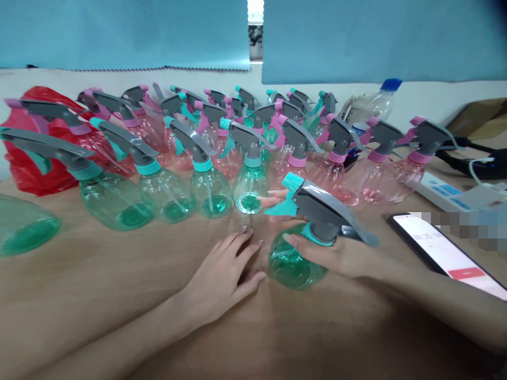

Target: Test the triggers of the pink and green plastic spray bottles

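Right hand (pixel 344 258) is closed around the neck of a round, translucent green plastic spray bottle (pixel 297 272), thumb in front. Bottle is topped by a grey plastic trigger head (pixel 322 208) with turquoise nozzle (pixel 292 182), trigger (pixel 283 209) and collar (pixel 309 235); nozzle is pointed left. Base contact with the brown wood-look surface (pixel 158 274) can't be confirmed. Left hand (pixel 217 274) is held palm-down, fingers loosely spread, just left of the bottle.

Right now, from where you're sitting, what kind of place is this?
Probably an indoor workroom, though I can't be sure: many spray bottles crowd a table, and blue cloth hangs behind them.
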`<act>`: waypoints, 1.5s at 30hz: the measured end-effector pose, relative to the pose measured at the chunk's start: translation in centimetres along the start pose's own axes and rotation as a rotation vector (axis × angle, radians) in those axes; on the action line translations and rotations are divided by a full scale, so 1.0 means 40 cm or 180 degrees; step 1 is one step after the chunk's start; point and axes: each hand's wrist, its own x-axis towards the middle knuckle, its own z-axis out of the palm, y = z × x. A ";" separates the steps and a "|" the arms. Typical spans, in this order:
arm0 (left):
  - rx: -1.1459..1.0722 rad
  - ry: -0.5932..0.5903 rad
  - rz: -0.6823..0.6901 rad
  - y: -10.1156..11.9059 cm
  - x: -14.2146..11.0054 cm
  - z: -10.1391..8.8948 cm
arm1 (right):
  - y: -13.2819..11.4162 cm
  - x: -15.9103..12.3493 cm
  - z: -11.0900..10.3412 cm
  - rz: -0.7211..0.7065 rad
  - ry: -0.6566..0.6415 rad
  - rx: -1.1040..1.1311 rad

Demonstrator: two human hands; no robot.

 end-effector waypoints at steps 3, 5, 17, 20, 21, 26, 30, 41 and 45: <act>-0.0013 0.0048 0.0001 0.000 -0.001 0.002 | 0.001 -0.002 0.004 0.0066 0.0152 -0.0075; -0.0034 0.0056 0.0005 0.000 0.000 0.004 | -0.001 -0.001 0.008 0.0135 0.0194 -0.0102; -0.0790 0.0388 0.0240 0.025 -0.011 -0.018 | 0.015 -0.006 0.033 0.0172 0.0332 0.0016; -0.0920 0.0592 0.0259 0.041 -0.016 -0.031 | 0.011 0.005 0.052 0.0116 0.0157 -0.0047; -0.0935 0.0676 0.0278 0.045 -0.020 -0.037 | 0.008 0.011 0.061 0.0117 0.0124 -0.0106; -0.0811 0.0971 0.0209 0.044 -0.069 -0.068 | -0.009 0.053 0.133 -0.0042 0.0026 -0.0060; -0.0732 0.1097 -0.0376 0.021 -0.138 -0.090 | -0.033 0.102 0.220 -0.0092 0.0087 -0.0133; -0.0105 0.1903 -0.1596 -0.087 -0.340 -0.160 | -0.130 0.269 0.430 -0.1005 -0.0124 -0.0130; 0.0030 0.2249 -0.1782 -0.157 -0.417 -0.189 | -0.121 0.305 0.433 -0.0949 -0.0128 -0.0518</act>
